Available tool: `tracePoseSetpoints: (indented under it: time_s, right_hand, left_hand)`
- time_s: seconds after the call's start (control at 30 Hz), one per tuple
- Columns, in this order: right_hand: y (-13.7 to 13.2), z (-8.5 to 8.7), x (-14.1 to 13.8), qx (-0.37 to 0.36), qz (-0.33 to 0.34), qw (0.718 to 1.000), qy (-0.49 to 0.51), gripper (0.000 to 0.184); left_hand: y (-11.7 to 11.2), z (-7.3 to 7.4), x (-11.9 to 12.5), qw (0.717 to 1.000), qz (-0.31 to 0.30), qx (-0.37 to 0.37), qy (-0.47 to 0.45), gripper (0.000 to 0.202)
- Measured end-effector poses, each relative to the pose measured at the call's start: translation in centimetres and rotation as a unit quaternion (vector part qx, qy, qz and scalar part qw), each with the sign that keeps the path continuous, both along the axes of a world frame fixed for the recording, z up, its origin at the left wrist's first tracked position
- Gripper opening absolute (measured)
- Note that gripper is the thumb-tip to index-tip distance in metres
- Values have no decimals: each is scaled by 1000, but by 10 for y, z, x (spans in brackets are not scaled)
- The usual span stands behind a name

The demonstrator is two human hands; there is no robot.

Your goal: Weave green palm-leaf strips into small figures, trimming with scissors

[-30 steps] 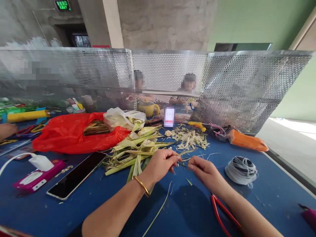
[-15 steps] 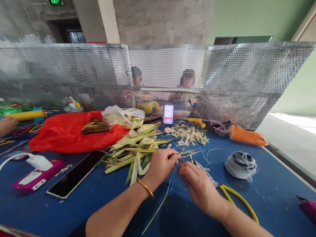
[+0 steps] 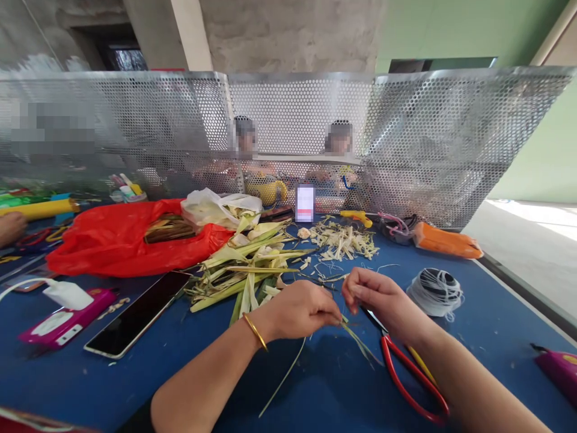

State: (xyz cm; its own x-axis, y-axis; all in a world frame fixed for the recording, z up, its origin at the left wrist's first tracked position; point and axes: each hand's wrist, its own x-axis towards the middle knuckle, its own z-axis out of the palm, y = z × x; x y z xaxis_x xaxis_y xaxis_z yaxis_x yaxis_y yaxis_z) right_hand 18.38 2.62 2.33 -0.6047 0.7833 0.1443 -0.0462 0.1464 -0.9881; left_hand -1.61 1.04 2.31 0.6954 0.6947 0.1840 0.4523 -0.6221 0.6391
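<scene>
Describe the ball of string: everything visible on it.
The ball of string looks pale, white to light grey, and is wound from thin strands into a squat, rounded bundle. A dark patch shows through the strands at its top; whether that is a core or a hollow, I can't tell. The winding is loose, with slack loops drooping at its lower right. It rests on the blue tabletop, to the right of the right hand and apart from it. Only the tabletop visibly touches it.

l hand (image 3: 302, 310) pinches thin green strips (image 3: 356, 337), r hand (image 3: 378, 294) just beside, red-handled scissors (image 3: 386, 349) nearby on blue tbl (image 3: 333, 391).
</scene>
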Motion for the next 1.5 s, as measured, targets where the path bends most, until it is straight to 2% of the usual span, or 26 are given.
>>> tracePoseSetpoints:
  time_s: [0.07, 0.13, 0.23, 0.3, 0.37, 0.4, 0.47, 0.53, 0.57, 0.63, 0.7, 0.73, 0.77, 0.83, 0.93, 1.0, 1.07, 1.13, 1.23, 1.3, 1.37, 1.43, 1.5]
  right_hand:
    - [5, -4, 1, -110, 1, 990, 82, 22]
    - [5, -10, -4, -178, -13, 974, 140, 20]
    - [-1, -20, -16, -173, -63, 966, 180, 19]
    - [-9, -25, -25, -97, -108, 977, 159, 19]
    - [-18, -26, -31, 34, -135, 987, 79, 20]
    - [-21, -25, -32, 108, -134, 985, 23, 20]
    - [-26, -21, -31, 226, -118, 963, -88, 19]
    - [-24, -14, -25, 253, -100, 951, -150, 18]
    - [-21, -11, -21, 227, -91, 957, -156, 19]
    - [-11, -5, -12, 119, -61, 984, -116, 21]
    - [-3, -2, -5, -22, -22, 999, -21, 22]
    - [0, -2, -4, -89, -10, 995, 33, 22]
    - [2, -4, -4, -146, -6, 986, 83, 22]
    - [3, -9, -8, -226, -18, 961, 159, 20]
    - [-3, -20, -22, -262, -68, 938, 218, 18]
    - [-10, -27, -31, -238, -112, 939, 223, 18]
    - [-17, -32, -37, -156, -152, 959, 181, 17]
    - [-22, -32, -39, -31, -177, 979, 96, 18]
    - [-25, -31, -37, 114, -176, 978, -22, 19]
    - [-22, -30, -33, 143, -163, 973, -77, 20]
    - [-16, -31, -28, 138, -162, 971, -104, 21]
    - [-9, -32, -25, 113, -169, 975, -92, 21]
    - [-3, -32, -23, 87, -173, 978, -73, 22]
  left_hand:
    - [-1, 5, 0, 993, 8, -76, -90, 17]
    - [-1, 7, 1, 973, 77, -130, -173, 19]
    - [1, 6, 3, 943, 213, -129, -222, 20]
    - [4, 2, 5, 934, 288, -79, -196, 20]
    - [5, -4, 6, 934, 324, 0, -148, 20]
    - [6, -8, 7, 938, 325, 42, -115, 20]
    - [5, -14, 7, 946, 303, 108, -31, 23]
    - [3, -15, 7, 958, 252, 125, 54, 24]
    - [1, -14, 6, 968, 209, 113, 80, 23]
    - [0, -9, 5, 991, 97, 55, 71, 18]
    - [-2, -1, 3, 999, 10, -40, -11, 13]
    - [-2, 2, 3, 994, 0, -92, -67, 13]
    - [-2, 4, 3, 982, 14, -139, -124, 14]
    - [0, 6, 4, 952, 84, -197, -219, 17]
    - [4, 2, 6, 920, 217, -191, -265, 19]
    - [6, -2, 8, 917, 284, -155, -234, 20]
    - [6, -6, 9, 923, 320, -108, -185, 20]
    - [4, -9, 11, 934, 328, -58, -129, 21]
    - [1, -13, 14, 945, 320, -14, -63, 22]
    - [1, -16, 16, 948, 310, -55, -43, 23]
    - [4, -19, 17, 933, 310, -167, -79, 22]
    - [7, -21, 17, 891, 315, -288, -158, 18]
    - [10, -22, 16, 850, 313, -357, -226, 14]
